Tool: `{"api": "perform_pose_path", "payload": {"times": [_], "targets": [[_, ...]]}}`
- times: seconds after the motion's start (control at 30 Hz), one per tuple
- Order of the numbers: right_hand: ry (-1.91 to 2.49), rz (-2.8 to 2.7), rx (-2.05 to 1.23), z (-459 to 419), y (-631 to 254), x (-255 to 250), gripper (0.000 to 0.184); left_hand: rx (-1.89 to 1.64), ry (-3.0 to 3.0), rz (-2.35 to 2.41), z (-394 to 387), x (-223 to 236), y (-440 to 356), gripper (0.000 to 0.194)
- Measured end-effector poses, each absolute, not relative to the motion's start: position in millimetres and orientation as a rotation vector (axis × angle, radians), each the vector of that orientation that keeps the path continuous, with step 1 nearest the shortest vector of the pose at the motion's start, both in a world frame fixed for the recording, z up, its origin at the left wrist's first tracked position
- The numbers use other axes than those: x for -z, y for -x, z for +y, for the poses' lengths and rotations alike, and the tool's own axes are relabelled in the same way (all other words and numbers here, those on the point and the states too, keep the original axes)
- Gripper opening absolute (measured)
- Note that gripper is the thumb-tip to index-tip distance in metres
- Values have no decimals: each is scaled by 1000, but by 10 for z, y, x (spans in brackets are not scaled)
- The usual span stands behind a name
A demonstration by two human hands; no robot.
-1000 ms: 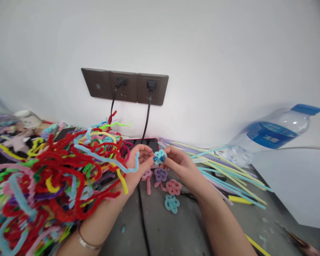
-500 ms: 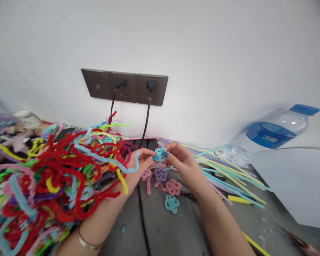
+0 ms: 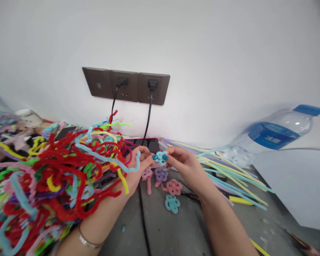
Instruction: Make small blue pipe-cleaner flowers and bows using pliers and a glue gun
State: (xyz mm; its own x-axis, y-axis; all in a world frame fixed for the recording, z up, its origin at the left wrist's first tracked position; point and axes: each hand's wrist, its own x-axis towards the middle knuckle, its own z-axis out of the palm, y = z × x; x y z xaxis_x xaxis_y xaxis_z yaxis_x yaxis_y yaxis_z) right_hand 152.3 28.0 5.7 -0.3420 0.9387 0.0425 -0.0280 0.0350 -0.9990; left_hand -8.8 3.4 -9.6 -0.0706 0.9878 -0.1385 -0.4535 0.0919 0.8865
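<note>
Between my two hands is a small light-blue pipe-cleaner flower (image 3: pixel 161 158) with looped petals. My left hand (image 3: pixel 141 161) pinches its left side between thumb and finger, and my right hand (image 3: pixel 182 160) pinches the right side. Just below lie a purple pipe-cleaner flower (image 3: pixel 161 174) and a pink one with a stem (image 3: pixel 147 174). Nearer to me are a larger pink flower (image 3: pixel 174 187) and a teal flower (image 3: pixel 172 203), flat on the grey table (image 3: pixel 173 234).
A tangled heap of coloured pipe cleaners (image 3: pixel 66 170) covers the left side, partly over my left forearm. Straight pipe cleaners (image 3: pixel 234 174) lie at right, beside a tilted water bottle (image 3: pixel 277 133). A black cable (image 3: pixel 142 217) runs from the wall socket (image 3: pixel 153 89) across the table.
The light-blue flower has turned slightly and sits a little lower between my fingers, with both hands still pinching it. The whole view has shifted slightly.
</note>
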Motion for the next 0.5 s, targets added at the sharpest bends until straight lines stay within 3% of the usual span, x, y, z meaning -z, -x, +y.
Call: {"api": "perform_pose_path", "payload": {"times": [0.5], "targets": [[886,-1280,-1423,274,-1443,-21,23,-1251,-575,881,-7,68,47,41]]}}
